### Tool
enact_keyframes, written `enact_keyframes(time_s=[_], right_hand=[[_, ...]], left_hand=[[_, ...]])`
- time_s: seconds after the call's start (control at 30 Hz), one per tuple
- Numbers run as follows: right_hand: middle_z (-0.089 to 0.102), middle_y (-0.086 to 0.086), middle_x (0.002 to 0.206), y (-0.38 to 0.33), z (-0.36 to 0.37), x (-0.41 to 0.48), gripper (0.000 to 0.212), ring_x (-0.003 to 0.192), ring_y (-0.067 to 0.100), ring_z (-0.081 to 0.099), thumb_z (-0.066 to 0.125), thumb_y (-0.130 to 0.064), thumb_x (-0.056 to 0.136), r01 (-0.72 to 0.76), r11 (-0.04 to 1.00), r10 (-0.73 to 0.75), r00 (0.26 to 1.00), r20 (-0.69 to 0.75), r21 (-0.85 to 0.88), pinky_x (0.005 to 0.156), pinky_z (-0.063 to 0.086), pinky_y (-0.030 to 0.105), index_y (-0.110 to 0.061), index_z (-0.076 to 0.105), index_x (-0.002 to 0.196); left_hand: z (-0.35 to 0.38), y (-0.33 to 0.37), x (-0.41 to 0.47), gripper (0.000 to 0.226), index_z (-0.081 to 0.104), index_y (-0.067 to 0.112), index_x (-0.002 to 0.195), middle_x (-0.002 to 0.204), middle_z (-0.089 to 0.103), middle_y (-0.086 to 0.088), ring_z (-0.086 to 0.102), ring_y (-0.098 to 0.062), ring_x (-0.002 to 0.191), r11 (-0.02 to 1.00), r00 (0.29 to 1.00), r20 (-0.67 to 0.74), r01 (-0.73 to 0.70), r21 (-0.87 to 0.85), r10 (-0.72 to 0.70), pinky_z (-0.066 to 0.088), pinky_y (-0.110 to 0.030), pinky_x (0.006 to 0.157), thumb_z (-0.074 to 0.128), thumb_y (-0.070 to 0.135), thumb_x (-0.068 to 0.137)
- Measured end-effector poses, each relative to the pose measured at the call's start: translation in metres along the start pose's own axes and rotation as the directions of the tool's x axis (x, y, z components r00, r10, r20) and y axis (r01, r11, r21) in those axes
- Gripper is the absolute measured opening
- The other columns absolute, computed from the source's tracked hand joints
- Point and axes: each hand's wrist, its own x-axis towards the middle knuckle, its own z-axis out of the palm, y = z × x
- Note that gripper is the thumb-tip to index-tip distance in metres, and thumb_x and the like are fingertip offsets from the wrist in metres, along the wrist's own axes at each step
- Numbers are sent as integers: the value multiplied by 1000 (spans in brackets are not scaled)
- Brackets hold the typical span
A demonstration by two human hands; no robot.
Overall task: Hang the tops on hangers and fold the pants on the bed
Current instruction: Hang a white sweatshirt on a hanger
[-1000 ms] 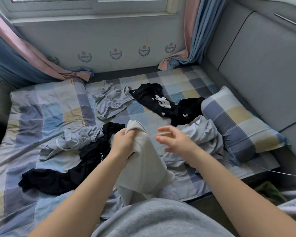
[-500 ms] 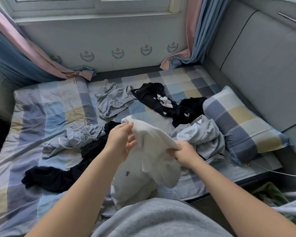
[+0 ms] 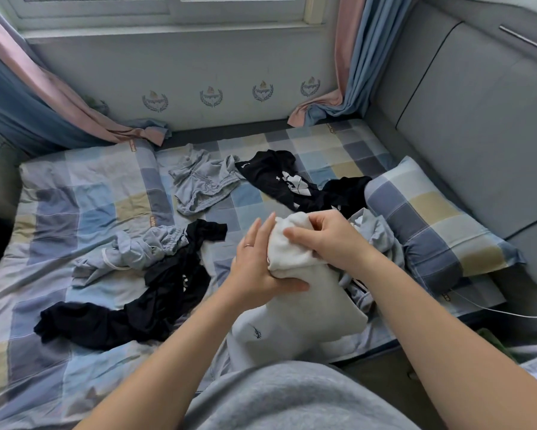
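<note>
I hold a white garment (image 3: 307, 305) with a small dark logo above the near edge of the bed (image 3: 74, 212). My left hand (image 3: 257, 268) holds its bunched upper part from the left, fingers straight along the cloth and thumb underneath. My right hand (image 3: 329, 237) grips the same bunch from the right with curled fingers. On the bed lie grey shorts (image 3: 205, 181), a black printed top (image 3: 285, 181), a light grey garment (image 3: 143, 246), a long black garment (image 3: 143, 299) and a pale grey garment (image 3: 378, 240) partly behind my right arm.
A checked pillow (image 3: 437, 225) lies at the right against the grey padded headboard (image 3: 478, 119). Curtains (image 3: 43, 100) hang at both back corners below the window. A thin white cable (image 3: 493, 311) runs off the bed's right edge.
My right hand moved from open air onto the white garment and now grips its bunched top. My left hand shifted from pinching the top edge to supporting the bunch with straighter fingers.
</note>
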Motion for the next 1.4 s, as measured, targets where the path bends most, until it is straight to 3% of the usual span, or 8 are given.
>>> enact_keyframes(time_s=[0.23, 0.47, 0.63, 0.87, 1.0, 1.1, 1.23, 1.4], right_hand=[[72, -2, 91, -3, -1, -1, 16, 81, 8, 65, 71, -17, 91, 27, 972, -30, 1000, 9, 233, 70, 52, 20, -9, 70, 105], [38, -7, 153, 43, 5, -6, 102, 137, 12, 40, 79, -62, 62, -176, 981, 175, 984, 19, 81, 109, 39, 37, -39, 31, 149], [17, -5, 162, 69, 57, -14, 147, 150, 17, 18, 83, -69, 41, -245, 966, 236, 965, -111, -76, 120, 28, 47, -34, 2, 158], [73, -4, 103, 89, 50, 6, 22, 97, 13, 67, 74, -17, 91, -172, 962, 204, 969, -142, 211, 76, 51, 20, -27, 65, 108], [67, 4, 88, 87, 28, 12, 8, 80, 15, 59, 67, -15, 96, -171, 976, 185, 978, -95, 138, 69, 46, 25, -10, 66, 103], [60, -5, 73, 88, 19, 13, 10, 74, 14, 51, 65, -17, 98, -177, 979, 192, 968, -160, 104, 65, 40, 31, -14, 64, 89], [62, 15, 86, 86, 7, 20, 13, 80, 23, 54, 56, -11, 100, -213, 954, 269, 920, -286, 213, 69, 42, 39, 2, 59, 98], [72, 5, 91, 56, -2, 26, 11, 81, 23, 70, 56, -17, 101, -208, 845, 368, 895, -252, 493, 64, 58, 38, -17, 67, 103]], left_hand=[[-16, 1, 1, 50, 66, 32, 116, 103, 74, 9, 69, -15, 99, 970, 994, -97, 32, -242, -57, 55, -51, 87, 81, 46, 70], [-30, 5, 8, 27, 72, 24, 103, 91, 76, 9, 71, -13, 89, 799, 868, -346, 90, -595, -356, 60, -33, 77, 80, 39, 83], [-44, 17, 21, 46, 67, 20, 105, 86, 77, -4, 75, -18, 72, 447, 711, -158, 238, -862, -685, 54, -26, 49, 68, 62, 85], [-50, 30, 25, 41, 62, 16, 102, 103, 73, -6, 74, -22, 93, 321, 779, -7, 250, -914, -628, 59, -44, 90, 58, 56, 96], [-52, 25, 24, 40, 57, 13, 111, 97, 77, -14, 76, -28, 87, 134, 779, 111, 243, -961, -617, 61, -50, 83, 63, 49, 95], [-51, 13, 28, 45, 59, 14, 116, 108, 75, -13, 74, -29, 96, 175, 779, 73, 230, -957, -623, 58, -54, 88, 67, 51, 91], [-55, -6, 29, 88, 42, 19, 144, 141, 53, -3, 54, -24, 122, 505, 737, -108, 341, -793, -667, 45, -54, 104, 75, 65, 76], [-33, -11, 17, 82, 56, 23, 132, 129, 62, 1, 63, -5, 103, 821, 907, 119, 417, -390, -404, 50, -22, 70, 79, 63, 64]])
